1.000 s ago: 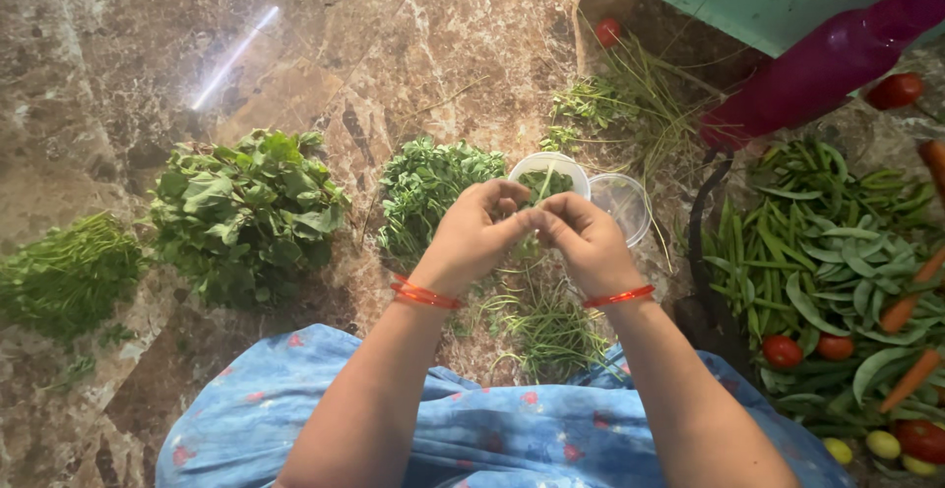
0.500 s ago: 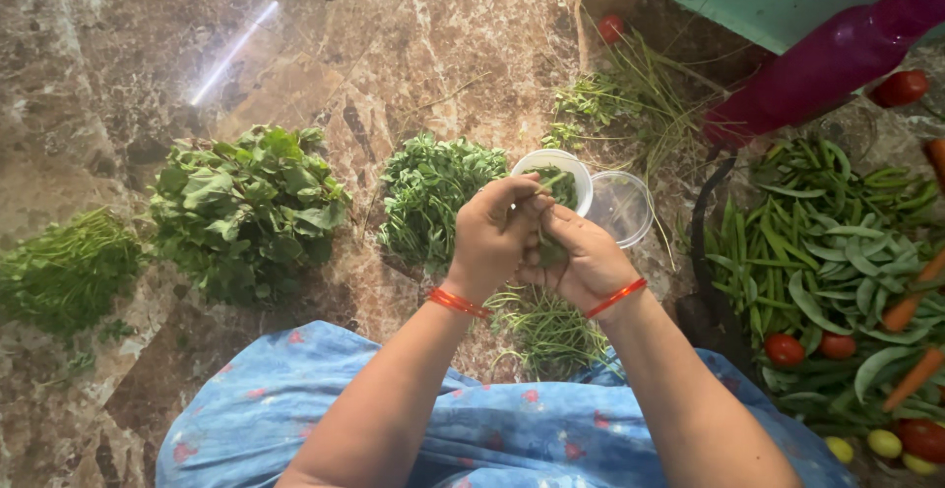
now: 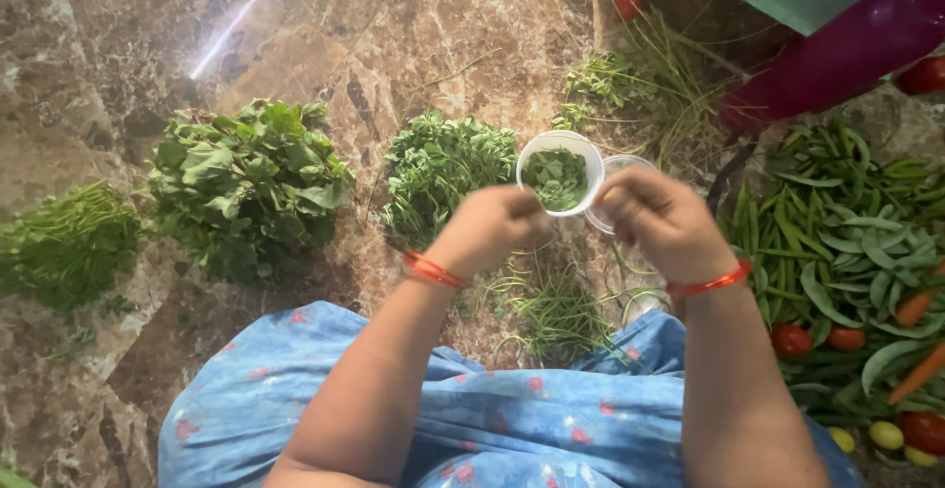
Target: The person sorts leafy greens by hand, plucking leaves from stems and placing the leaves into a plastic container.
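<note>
The left hand [image 3: 492, 227] is curled closed beside the white cup [image 3: 561, 173] of picked leaves standing on the marble floor [image 3: 394, 35]. The right hand [image 3: 664, 222] is closed; its contents cannot be told. Stripped stems [image 3: 556, 306] lie below the cup.

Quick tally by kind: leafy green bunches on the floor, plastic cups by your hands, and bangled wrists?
Leafy bunches: 3
Plastic cups: 2
Bangled wrists: 2
Total: 7
</note>
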